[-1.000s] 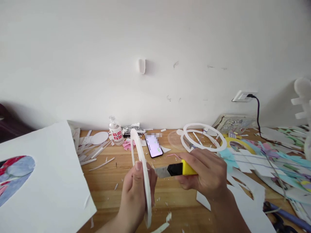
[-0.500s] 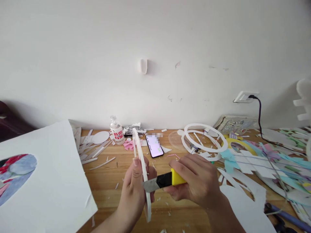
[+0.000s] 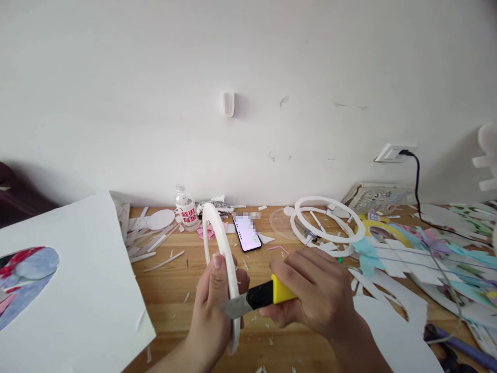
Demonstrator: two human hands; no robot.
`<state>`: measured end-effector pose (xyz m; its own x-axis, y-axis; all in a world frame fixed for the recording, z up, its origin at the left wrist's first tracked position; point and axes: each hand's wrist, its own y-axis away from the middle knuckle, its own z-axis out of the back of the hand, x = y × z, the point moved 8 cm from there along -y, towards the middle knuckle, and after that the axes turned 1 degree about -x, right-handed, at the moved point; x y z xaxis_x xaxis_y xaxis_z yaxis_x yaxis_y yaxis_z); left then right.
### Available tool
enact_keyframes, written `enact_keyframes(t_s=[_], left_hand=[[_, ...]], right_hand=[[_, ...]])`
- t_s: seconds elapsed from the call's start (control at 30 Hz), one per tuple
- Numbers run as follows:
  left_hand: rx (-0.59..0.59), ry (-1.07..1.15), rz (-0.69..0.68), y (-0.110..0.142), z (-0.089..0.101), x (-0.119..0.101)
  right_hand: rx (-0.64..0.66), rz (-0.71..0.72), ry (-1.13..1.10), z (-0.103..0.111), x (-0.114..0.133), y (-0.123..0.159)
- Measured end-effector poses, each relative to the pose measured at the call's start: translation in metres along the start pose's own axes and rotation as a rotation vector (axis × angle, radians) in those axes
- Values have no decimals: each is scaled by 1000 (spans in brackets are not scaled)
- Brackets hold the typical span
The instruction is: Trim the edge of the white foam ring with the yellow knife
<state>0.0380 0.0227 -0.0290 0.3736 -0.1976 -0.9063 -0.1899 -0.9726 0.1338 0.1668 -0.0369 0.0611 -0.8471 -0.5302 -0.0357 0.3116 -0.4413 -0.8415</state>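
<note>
Near the middle of the view, my left hand (image 3: pixel 213 305) is closed around a white foam ring (image 3: pixel 223 243), which stands upright and is seen nearly edge-on. My right hand (image 3: pixel 316 292) grips a utility knife (image 3: pixel 264 294) with a yellow and black handle. Its grey blade lies across the ring's outer edge, low on the ring and close to my left thumb. The fingers behind the ring are partly hidden.
A white board (image 3: pixel 89 280) with an oval picture lies at left. A plastic bottle (image 3: pixel 187 210) and a lit phone (image 3: pixel 247 233) stand behind my hands. More white rings (image 3: pixel 359 235), coloured scraps, and scissors (image 3: pixel 442 349) cover the right side. White shavings dot the wooden table (image 3: pixel 166 290).
The ring has turned slightly, so more of its opening shows and its top leans further left. The knife blade has slid a little left across the edge.
</note>
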Motion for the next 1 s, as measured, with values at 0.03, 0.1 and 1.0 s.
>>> enact_keyframes(t_s=[0.03, 0.1, 1.0], left_hand=[[9, 10, 3, -1, -1, 0], [44, 48, 23, -2, -4, 0], [0, -103, 13, -2, 2, 12]], right_hand=[[-8, 5, 10, 0, 0, 0], [-28, 13, 22, 0, 1, 1], [-54, -43, 49, -1, -5, 2]])
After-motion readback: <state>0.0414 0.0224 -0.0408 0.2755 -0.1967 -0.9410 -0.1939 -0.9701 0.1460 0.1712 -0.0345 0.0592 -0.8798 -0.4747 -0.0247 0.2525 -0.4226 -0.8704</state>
